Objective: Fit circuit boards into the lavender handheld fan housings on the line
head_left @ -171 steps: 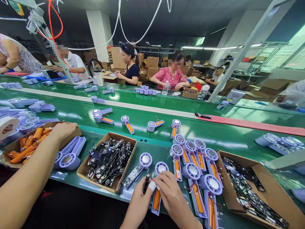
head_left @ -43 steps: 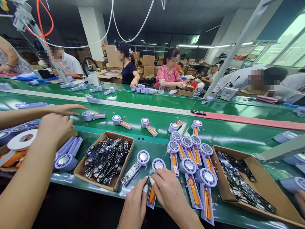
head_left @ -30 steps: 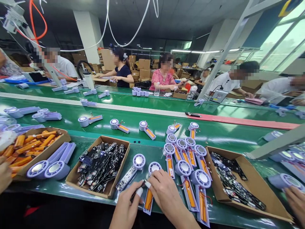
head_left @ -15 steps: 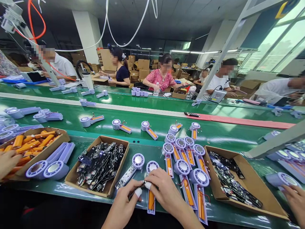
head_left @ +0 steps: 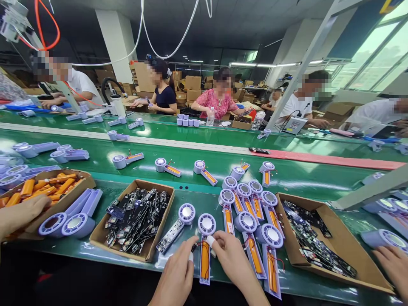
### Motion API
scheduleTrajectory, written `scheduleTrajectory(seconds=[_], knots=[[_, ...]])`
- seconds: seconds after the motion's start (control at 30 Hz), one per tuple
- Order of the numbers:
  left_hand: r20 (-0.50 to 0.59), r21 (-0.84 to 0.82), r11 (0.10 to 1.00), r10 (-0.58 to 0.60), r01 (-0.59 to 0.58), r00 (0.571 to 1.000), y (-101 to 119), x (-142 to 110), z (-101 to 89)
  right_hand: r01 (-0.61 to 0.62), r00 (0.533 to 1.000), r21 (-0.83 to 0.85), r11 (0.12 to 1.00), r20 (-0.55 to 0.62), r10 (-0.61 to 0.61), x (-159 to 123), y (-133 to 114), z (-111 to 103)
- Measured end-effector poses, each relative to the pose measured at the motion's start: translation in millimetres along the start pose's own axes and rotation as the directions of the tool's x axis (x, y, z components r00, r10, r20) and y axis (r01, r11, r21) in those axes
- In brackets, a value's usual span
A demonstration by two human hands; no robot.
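Currently I read one head view, looking down on the bench. My left hand [head_left: 174,276] and right hand [head_left: 234,265] work at a lilac plastic housing [head_left: 206,224] with a round disc head and an orange cylindrical cell [head_left: 205,260] seated in its long tray. This housing lies on the green conveyor bench [head_left: 95,248], between my hands. Both sets of fingers are narrowed at the junction of disc and cell, where a thin red wire [head_left: 199,244] shows; a white-taped fingertip [head_left: 210,241] presses there. Whether the left fingers hold a small dark item, I cannot tell. Just beside my right hand lies a neighbouring lilac unit [head_left: 251,250]. Near my left hand sits a brown cardboard box [head_left: 127,250] of black circuit boards. A co-worker's hand [head_left: 22,214] rests by a box of orange cells [head_left: 60,204].
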State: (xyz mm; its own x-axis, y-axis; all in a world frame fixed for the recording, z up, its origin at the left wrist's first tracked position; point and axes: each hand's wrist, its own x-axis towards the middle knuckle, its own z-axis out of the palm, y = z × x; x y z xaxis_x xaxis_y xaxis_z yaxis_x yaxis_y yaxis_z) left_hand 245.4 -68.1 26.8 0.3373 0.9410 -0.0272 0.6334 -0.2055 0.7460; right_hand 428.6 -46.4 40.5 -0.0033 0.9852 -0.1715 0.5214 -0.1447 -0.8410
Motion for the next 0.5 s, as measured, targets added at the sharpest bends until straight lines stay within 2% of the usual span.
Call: scheduleTrajectory(seconds=[0.13,0.27,0.33,0.4,0.5], knots=[[0.091,0.213,0.977,-0.029,0.009,0.995,13.1,0.9,-8.3,0.12,0.992,0.028,0.992,-0.046,-0.119,-5.1,3.5,0.9],[0.12,0.385,0.923,-0.027,-0.021,0.992,17.7,-0.7,-11.7,0.318,0.944,0.001,0.948,-0.095,-0.317,-11.3,6.5,0.9],[0.088,0.31,0.951,-0.032,0.003,0.996,16.9,-0.6,-9.2,0.296,0.951,0.049,0.954,-0.115,-0.289,-10.0,9.3,1.9],[0.003,0.116,0.992,-0.055,0.054,0.998,14.9,0.3,-2.3,0.19,0.978,0.149,0.971,-0.121,-0.172,-6.7,12.2,3.1],[-0.128,-0.146,0.981,-0.144,0.125,0.981,13.1,2.4,17.2,0.067,0.995,0.303,0.951,-0.091,-0.041,-2.7,14.9,5.1]])
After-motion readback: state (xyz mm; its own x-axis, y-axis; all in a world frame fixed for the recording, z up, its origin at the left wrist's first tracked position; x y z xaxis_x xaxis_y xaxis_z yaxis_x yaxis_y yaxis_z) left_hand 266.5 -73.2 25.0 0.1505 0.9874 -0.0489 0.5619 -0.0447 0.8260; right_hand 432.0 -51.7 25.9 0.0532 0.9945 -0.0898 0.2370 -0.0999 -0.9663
